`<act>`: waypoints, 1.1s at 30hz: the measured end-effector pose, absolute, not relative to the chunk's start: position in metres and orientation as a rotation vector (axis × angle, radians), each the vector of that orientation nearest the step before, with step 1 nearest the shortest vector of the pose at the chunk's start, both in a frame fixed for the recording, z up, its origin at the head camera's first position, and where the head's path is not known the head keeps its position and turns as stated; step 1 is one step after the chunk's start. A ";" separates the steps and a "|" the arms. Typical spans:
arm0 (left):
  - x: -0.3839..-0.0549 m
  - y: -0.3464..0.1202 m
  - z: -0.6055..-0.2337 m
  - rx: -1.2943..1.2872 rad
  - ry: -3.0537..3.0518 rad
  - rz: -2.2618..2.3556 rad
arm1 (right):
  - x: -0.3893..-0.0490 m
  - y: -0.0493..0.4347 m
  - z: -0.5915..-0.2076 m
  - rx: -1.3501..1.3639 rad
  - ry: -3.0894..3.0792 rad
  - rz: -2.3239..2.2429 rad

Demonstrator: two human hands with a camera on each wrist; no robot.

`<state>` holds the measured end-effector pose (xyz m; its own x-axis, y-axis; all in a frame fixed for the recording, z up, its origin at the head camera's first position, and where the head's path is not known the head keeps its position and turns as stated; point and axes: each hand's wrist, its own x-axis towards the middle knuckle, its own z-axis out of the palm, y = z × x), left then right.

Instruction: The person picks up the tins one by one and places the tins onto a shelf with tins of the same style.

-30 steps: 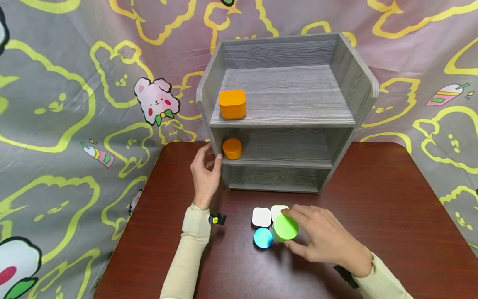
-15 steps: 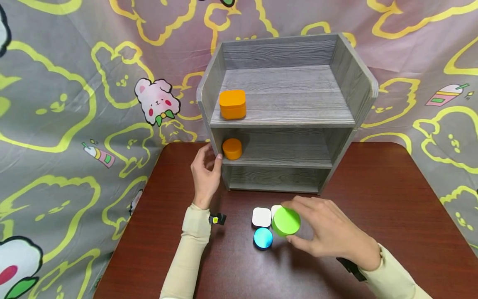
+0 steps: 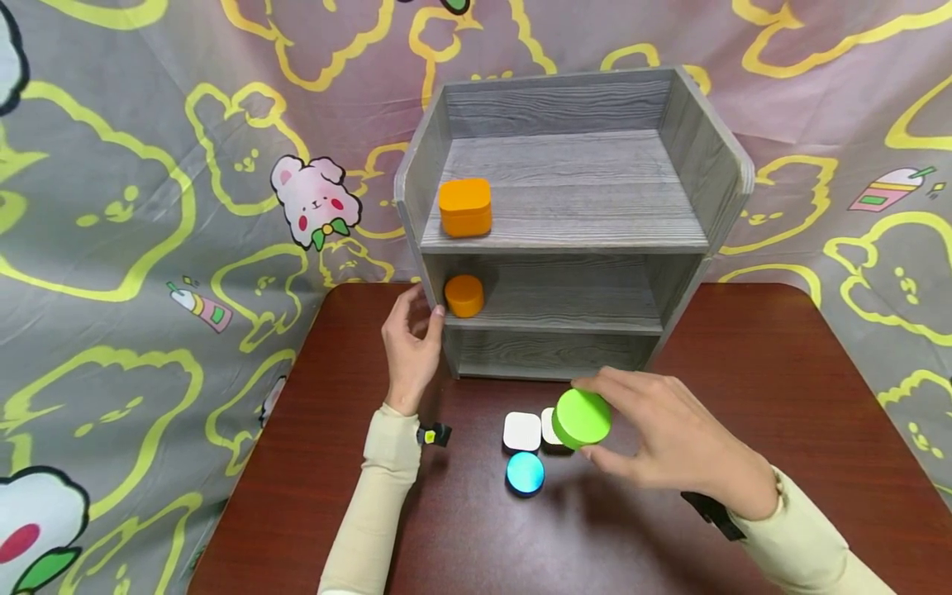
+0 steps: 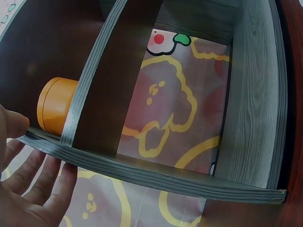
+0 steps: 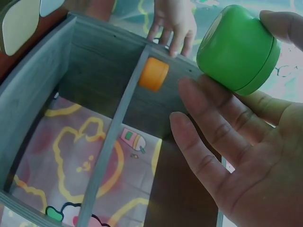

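Observation:
My right hand (image 3: 669, 430) pinches a green round lidded jar (image 3: 582, 419) between thumb and fingers, raised over the table in front of the shelf. In the right wrist view the jar (image 5: 236, 49) is tilted, with a lid seam near one end. My left hand (image 3: 411, 351) grips the left side panel of the grey wooden shelf (image 3: 565, 248), its thumb at the front edge and the other fingers outside. Near that thumb, an orange round jar (image 3: 464, 296) stands on the middle level. An orange squarish jar (image 3: 465, 207) stands above it, at the left of the top level.
On the table (image 3: 357, 347), in front of the shelf, stand a white square-topped jar (image 3: 522, 431), a second white one (image 3: 549, 426) partly hidden by the green jar, and a blue round jar (image 3: 525, 473). A patterned cloth (image 3: 149, 273) hangs behind and beside the table.
My right hand has lifted the green jar up and slightly to the right, away from beside the blue jar. The left hand stays at the shelf's side.

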<state>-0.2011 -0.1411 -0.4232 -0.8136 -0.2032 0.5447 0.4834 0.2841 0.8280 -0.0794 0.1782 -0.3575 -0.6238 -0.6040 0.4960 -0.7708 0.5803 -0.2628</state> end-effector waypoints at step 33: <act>-0.200 -0.142 -0.422 -0.248 -2.005 -1.558 | -0.101 0.174 -0.279 1.082 -2.393 0.637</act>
